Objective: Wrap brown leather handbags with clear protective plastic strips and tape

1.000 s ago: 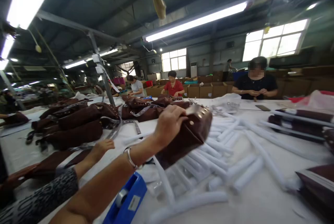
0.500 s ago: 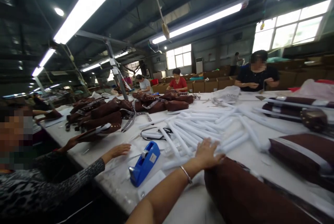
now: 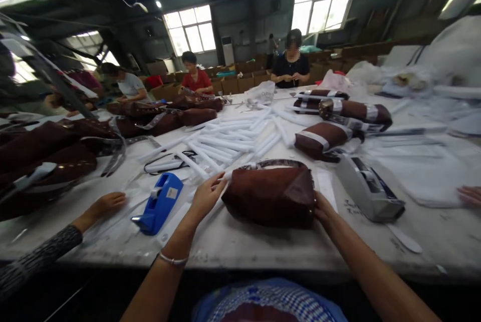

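A dark brown leather-like handbag (image 3: 268, 194) lies on its side in front of me, its strap along the far edge. My left hand (image 3: 206, 196), with a bangle at the wrist, reaches to the bag's left end. Its fingers are stretched out, near white tubes; I cannot tell whether they touch the bag. At the right end, my right hand (image 3: 323, 208) grips the bag, its fingers partly hidden behind it. A blue tape dispenser (image 3: 160, 204) stands left of my left hand, and a grey tape dispenser (image 3: 370, 189) stands right of the bag.
White tubes (image 3: 221, 144) are heaped beyond the bag. More brown bags lie at left (image 3: 41, 149) and right (image 3: 323, 139). A co-worker's hand (image 3: 108, 203) rests on the table at left; another hand (image 3: 469, 195) shows at the right edge. Several people work across the table.
My view has swung right and down. My left hand has left the tubes it was spread over and is at the bag's left end. My right hand has come into view on the bag.
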{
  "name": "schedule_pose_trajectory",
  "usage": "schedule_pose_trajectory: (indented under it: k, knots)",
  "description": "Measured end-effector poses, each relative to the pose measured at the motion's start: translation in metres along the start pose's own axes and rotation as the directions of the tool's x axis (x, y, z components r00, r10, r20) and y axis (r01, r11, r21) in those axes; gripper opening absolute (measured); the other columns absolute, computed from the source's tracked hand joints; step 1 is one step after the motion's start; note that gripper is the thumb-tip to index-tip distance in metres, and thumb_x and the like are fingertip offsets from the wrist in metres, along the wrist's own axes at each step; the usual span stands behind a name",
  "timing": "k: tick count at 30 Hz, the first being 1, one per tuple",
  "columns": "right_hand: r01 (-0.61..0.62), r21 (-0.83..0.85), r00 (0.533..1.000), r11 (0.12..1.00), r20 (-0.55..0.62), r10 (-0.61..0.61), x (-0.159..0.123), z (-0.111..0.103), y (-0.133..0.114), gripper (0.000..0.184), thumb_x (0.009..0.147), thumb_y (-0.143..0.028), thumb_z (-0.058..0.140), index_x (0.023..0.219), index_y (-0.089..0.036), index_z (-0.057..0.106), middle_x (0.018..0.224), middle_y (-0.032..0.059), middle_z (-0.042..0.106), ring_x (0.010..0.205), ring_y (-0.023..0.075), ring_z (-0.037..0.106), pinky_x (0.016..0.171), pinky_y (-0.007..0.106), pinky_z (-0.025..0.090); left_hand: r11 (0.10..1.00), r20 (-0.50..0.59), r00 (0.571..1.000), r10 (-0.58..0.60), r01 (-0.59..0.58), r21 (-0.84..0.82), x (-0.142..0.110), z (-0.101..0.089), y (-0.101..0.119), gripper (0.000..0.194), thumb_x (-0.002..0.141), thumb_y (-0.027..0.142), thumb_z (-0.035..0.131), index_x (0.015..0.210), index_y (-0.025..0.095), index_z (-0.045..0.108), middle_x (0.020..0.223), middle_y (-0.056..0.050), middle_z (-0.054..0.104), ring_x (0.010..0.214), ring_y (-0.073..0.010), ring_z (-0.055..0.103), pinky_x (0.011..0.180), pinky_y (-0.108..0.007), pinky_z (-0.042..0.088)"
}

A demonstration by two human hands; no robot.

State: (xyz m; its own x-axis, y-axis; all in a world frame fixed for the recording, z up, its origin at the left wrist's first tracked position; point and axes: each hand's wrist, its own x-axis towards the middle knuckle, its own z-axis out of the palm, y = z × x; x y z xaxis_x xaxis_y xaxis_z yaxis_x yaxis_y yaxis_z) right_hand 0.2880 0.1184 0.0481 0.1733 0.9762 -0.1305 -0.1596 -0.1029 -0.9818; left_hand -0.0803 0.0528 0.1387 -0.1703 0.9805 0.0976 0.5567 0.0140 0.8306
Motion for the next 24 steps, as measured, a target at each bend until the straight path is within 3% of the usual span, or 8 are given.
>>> schedule_pose_trajectory:
  k: [2,4,5,8,10,12,17,24]
  knots:
    - [-0.014,-0.060,0.993,0.998,-0.118,0.007,-0.008,-0.017,-0.007,0.035,0.093,-0.047,0.057,0.114,-0.018,0.064,0.114,0.0100,0.067,0.101,0.0241,0.067,0.087,0.045,0.058,0.991,0.008,0.994,0.111,-0.112,0.077,-0.009,0.003,0.004,0.056,0.088,0.055,0.057,0.132,0.020,0.060,0.137,-0.010,0.061,0.124,-0.0287,0.058,0.107,-0.045,0.045]
    - [0.120,-0.265,0.968,0.957,-0.185,-0.172,-0.023,-0.027,-0.023,0.042,0.091,-0.052,0.055,0.122,-0.023,0.062,0.127,0.0099,0.064,0.115,0.0265,0.063,0.100,0.047,0.052,0.938,0.083,0.954,0.287,-0.298,0.178,-0.011,0.016,0.014,0.058,0.088,0.052,0.060,0.137,0.022,0.055,0.144,-0.009,0.055,0.134,-0.0275,0.050,0.114,-0.045,0.038]
    - [0.241,-0.405,0.941,0.882,-0.125,-0.314,-0.032,-0.027,-0.033,0.047,0.091,-0.053,0.055,0.129,-0.026,0.059,0.136,0.0091,0.060,0.123,0.0271,0.059,0.107,0.048,0.046,0.892,0.147,0.917,0.372,-0.397,0.218,-0.009,0.024,0.021,0.062,0.087,0.051,0.062,0.141,0.023,0.051,0.149,-0.009,0.050,0.139,-0.0271,0.043,0.117,-0.045,0.034]
    - [0.648,-0.630,0.747,0.428,0.415,-0.519,-0.050,-0.006,-0.060,0.066,0.089,-0.052,0.060,0.147,-0.027,0.043,0.154,0.0087,0.043,0.142,0.0292,0.040,0.119,0.049,0.032,0.732,0.369,0.780,0.506,-0.614,0.294,0.008,0.051,0.036,0.086,0.078,0.053,0.073,0.150,0.023,0.037,0.159,-0.011,0.034,0.148,-0.0292,0.027,0.121,-0.049,0.024]
    - [0.784,-0.600,0.601,0.158,0.669,-0.437,-0.049,0.017,-0.067,0.084,0.083,-0.053,0.068,0.153,-0.023,0.032,0.157,0.0108,0.037,0.147,0.0308,0.028,0.121,0.051,0.027,0.646,0.502,0.716,0.486,-0.681,0.345,0.023,0.064,0.039,0.102,0.070,0.054,0.080,0.153,0.020,0.031,0.160,-0.015,0.028,0.149,-0.0328,0.022,0.121,-0.053,0.019]
    - [0.827,-0.562,0.533,0.014,0.775,-0.338,-0.042,0.034,-0.063,0.102,0.076,-0.054,0.076,0.156,-0.018,0.024,0.158,0.0151,0.034,0.149,0.0330,0.025,0.120,0.053,0.028,0.604,0.596,0.679,0.429,-0.706,0.369,0.035,0.071,0.032,0.113,0.063,0.053,0.085,0.154,0.017,0.028,0.160,-0.019,0.026,0.149,-0.0350,0.022,0.119,-0.054,0.022]
    - [0.834,-0.549,0.523,-0.046,0.815,-0.251,-0.043,0.035,-0.030,0.114,0.069,-0.046,0.083,0.157,-0.017,0.017,0.161,0.0164,0.025,0.149,0.0341,0.022,0.119,0.055,0.031,0.556,0.635,0.615,0.467,-0.763,0.330,0.025,0.069,-0.001,0.116,0.065,0.050,0.083,0.156,0.022,0.018,0.162,-0.016,0.024,0.149,-0.0309,0.022,0.118,-0.051,0.026]
    - [0.804,-0.578,0.506,-0.141,0.790,-0.346,-0.060,0.025,0.012,0.082,0.087,-0.005,0.054,0.157,-0.021,0.016,0.159,0.0084,0.032,0.147,0.0276,0.028,0.119,0.051,0.035,0.482,0.511,0.678,0.527,-0.735,0.477,-0.015,0.084,-0.028,0.085,0.080,0.011,0.060,0.156,0.025,0.023,0.163,-0.007,0.021,0.150,-0.0267,0.020,0.121,-0.047,0.024]
